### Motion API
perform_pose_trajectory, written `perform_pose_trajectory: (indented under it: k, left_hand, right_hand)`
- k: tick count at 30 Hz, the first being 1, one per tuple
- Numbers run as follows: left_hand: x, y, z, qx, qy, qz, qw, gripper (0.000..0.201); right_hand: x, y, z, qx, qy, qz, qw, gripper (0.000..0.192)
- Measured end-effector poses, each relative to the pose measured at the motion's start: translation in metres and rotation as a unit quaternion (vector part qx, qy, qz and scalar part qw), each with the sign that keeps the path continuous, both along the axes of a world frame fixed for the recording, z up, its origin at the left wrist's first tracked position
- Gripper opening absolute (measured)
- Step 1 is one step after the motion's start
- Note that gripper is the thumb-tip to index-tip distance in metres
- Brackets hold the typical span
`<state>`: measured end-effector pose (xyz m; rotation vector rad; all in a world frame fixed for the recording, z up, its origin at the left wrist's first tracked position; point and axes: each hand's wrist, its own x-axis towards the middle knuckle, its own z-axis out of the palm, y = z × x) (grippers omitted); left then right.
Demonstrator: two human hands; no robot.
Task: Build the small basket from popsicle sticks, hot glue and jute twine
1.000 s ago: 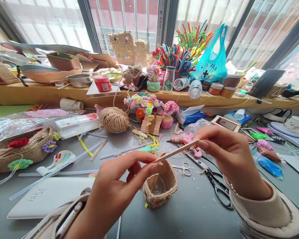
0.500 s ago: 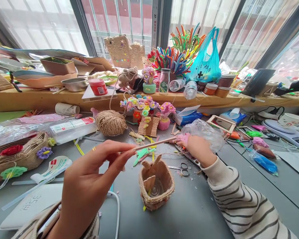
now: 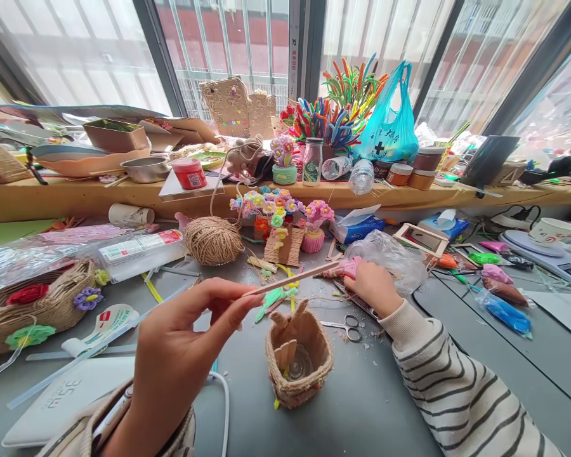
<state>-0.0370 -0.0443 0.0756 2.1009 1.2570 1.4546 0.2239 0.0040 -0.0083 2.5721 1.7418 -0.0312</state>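
Note:
Between thumb and fingers, my left hand (image 3: 190,330) pinches one end of a thin flat wooden craft stick (image 3: 297,277), which points to the right above the table. My right hand (image 3: 374,287) is closed around a pink tool that looks like a glue gun (image 3: 349,266); the fingers hide part of it. Below and between the hands stands a small twine-wrapped basket (image 3: 299,387) with short wooden sticks inside and a twine bow on its far rim. Small scissors (image 3: 349,327) lie to its right. Green scraps (image 3: 272,301) lie behind it.
Behind are a ball of twine (image 3: 213,241), a bunch of fuzzy flowers (image 3: 266,203) and a crumpled clear bag (image 3: 385,254). At left lie a twine basket with flowers (image 3: 42,304) and a white power bank (image 3: 66,406). A crowded ledge (image 3: 266,198) runs below the windows.
My right hand has shifted slightly left and down around the pink glue gun. My left hand, still pinching the stick, has moved a little right. The camera view has tilted slightly.

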Motion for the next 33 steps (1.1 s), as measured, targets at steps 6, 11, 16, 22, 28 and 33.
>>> perform_pose_trajectory:
  k: [6, 11, 16, 22, 28, 33]
  left_hand:
    - [-0.001, 0.001, -0.001, -0.001, 0.002, -0.002, 1.000, 0.007]
    - [-0.002, 0.003, -0.003, 0.009, 0.018, -0.003, 1.000, 0.009]
    - [0.000, 0.002, -0.007, 0.097, 0.046, 0.017, 0.994, 0.005]
    - [0.002, 0.000, -0.011, 0.191, 0.099, 0.001, 0.977, 0.008]
    - [-0.001, -0.006, -0.014, 0.239, 0.109, -0.003, 0.965, 0.010]
    - [-0.001, -0.011, -0.010, 0.229, 0.124, -0.017, 0.965, 0.011]
  right_hand:
    - [0.005, -0.001, 0.011, 0.068, 0.023, 0.002, 0.997, 0.029]
    - [0.009, -0.002, 0.025, 0.158, 0.052, 0.012, 0.986, 0.033]
    - [0.014, -0.010, 0.046, 0.274, 0.091, 0.029, 0.957, 0.034]
    - [0.008, -0.039, 0.075, 0.398, 0.105, 0.048, 0.910, 0.034]
    - [-0.022, -0.069, 0.085, 0.519, -0.016, 0.148, 0.842, 0.030]
    - [-0.034, -0.078, 0.081, 0.514, -0.087, 0.177, 0.835, 0.028]
